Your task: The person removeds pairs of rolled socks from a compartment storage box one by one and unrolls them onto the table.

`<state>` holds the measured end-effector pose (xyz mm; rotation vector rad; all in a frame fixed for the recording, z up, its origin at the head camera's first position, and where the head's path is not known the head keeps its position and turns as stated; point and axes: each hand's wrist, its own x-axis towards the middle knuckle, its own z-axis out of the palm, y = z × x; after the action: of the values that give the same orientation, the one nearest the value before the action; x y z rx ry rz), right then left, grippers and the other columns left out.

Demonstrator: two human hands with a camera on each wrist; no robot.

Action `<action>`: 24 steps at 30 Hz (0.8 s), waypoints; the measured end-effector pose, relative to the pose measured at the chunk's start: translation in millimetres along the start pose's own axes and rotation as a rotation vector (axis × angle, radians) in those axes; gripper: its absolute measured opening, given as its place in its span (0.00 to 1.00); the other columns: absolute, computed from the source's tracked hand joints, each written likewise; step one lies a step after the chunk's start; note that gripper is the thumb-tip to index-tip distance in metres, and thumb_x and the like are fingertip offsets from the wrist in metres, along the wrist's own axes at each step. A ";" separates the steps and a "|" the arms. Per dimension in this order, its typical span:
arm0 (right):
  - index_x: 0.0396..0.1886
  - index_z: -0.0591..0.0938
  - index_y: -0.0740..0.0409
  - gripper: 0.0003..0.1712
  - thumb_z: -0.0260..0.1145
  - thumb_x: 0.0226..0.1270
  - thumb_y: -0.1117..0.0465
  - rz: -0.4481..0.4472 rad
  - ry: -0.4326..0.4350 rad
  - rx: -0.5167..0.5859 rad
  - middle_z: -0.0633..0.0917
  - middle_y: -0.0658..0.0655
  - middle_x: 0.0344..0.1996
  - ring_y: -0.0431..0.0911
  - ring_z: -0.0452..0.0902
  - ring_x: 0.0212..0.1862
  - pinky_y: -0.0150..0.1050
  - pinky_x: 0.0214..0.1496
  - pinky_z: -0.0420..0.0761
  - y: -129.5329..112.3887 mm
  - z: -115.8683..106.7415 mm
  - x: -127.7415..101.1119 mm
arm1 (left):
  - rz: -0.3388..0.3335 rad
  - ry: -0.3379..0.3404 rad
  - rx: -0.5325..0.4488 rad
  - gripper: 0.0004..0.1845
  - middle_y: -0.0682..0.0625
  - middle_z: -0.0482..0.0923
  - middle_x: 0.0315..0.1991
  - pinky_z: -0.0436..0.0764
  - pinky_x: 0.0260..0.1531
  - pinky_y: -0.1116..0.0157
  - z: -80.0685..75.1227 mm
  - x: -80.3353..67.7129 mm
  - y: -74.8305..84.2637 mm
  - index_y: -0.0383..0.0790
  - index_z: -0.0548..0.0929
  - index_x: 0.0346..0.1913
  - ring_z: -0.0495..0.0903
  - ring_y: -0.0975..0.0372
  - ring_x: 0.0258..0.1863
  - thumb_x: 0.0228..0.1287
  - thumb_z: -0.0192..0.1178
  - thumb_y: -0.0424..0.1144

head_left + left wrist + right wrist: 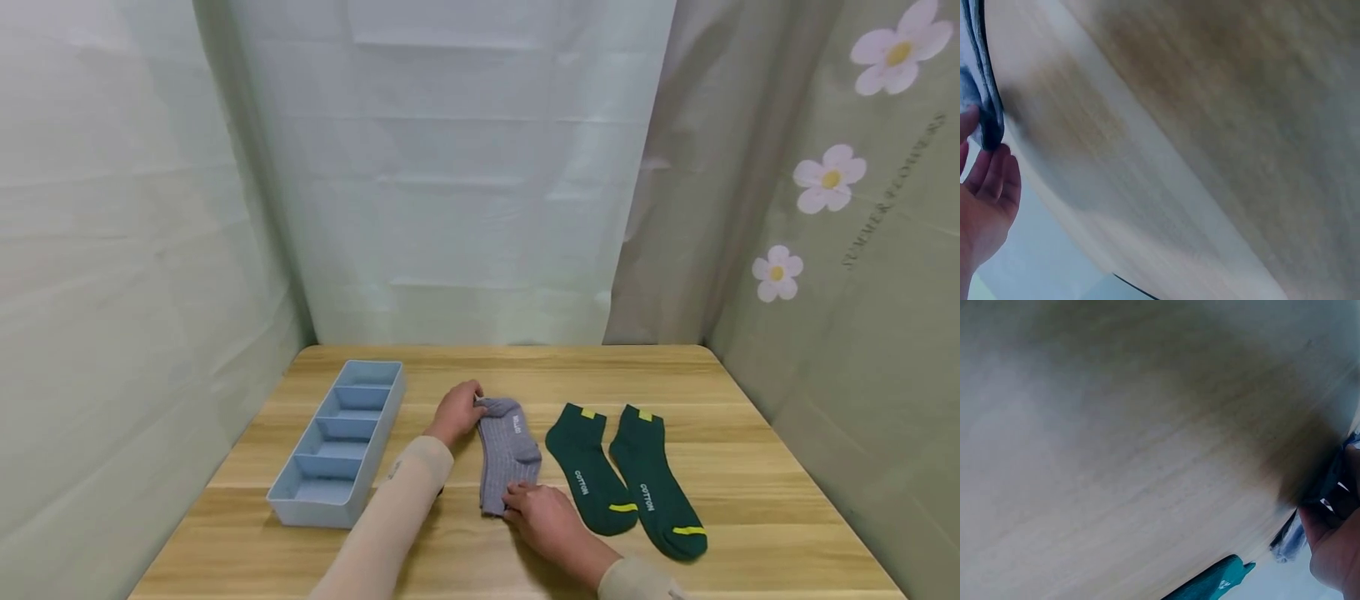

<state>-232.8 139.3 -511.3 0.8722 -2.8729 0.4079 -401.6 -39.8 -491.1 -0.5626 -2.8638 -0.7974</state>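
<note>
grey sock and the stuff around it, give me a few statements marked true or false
1. The left hand grips the cuff end of the grey sock. True.
2. The right hand rests on a green sock. False: it holds the toe end of the grey sock; the two green socks lie untouched to its right.
3. The blue tray has four compartments with nothing in them. True.
4. The grey sock lies inside the tray. False: it lies on the wooden table, beside the tray.
5. The green socks are stacked. False: they lie side by side.
</note>
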 end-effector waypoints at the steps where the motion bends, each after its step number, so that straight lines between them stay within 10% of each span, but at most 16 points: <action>1: 0.49 0.88 0.55 0.14 0.68 0.68 0.57 -0.002 0.005 -0.002 0.87 0.52 0.50 0.46 0.82 0.54 0.46 0.52 0.82 0.0 0.6 0.0 | 0.001 0.008 0.009 0.07 0.45 0.78 0.36 0.78 0.41 0.54 0.3 0.2 -0.2 0.35 0.81 0.40 0.78 0.54 0.36 0.62 0.68 0.31; 13: 0.50 0.88 0.55 0.14 0.66 0.70 0.55 0.034 0.003 0.116 0.87 0.52 0.50 0.47 0.82 0.53 0.48 0.54 0.81 6.9 -3.4 1.8 | -0.063 -0.106 0.043 0.22 0.45 0.82 0.45 0.79 0.50 0.54 6.3 6.0 -5.5 0.36 0.87 0.49 0.81 0.52 0.46 0.62 0.69 0.51; 24: 0.54 0.86 0.58 0.17 0.66 0.70 0.56 0.005 0.021 0.040 0.83 0.57 0.56 0.50 0.78 0.60 0.47 0.59 0.77 7.5 2.4 0.2 | -0.087 -0.025 0.037 0.09 0.47 0.85 0.35 0.80 0.40 0.55 -0.5 12.3 1.6 0.37 0.87 0.38 0.82 0.55 0.36 0.70 0.60 0.39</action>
<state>-237.2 144.6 -515.2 0.8618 -2.8582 0.4731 -412.4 -34.8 -487.4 -0.4503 -2.9371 -0.7528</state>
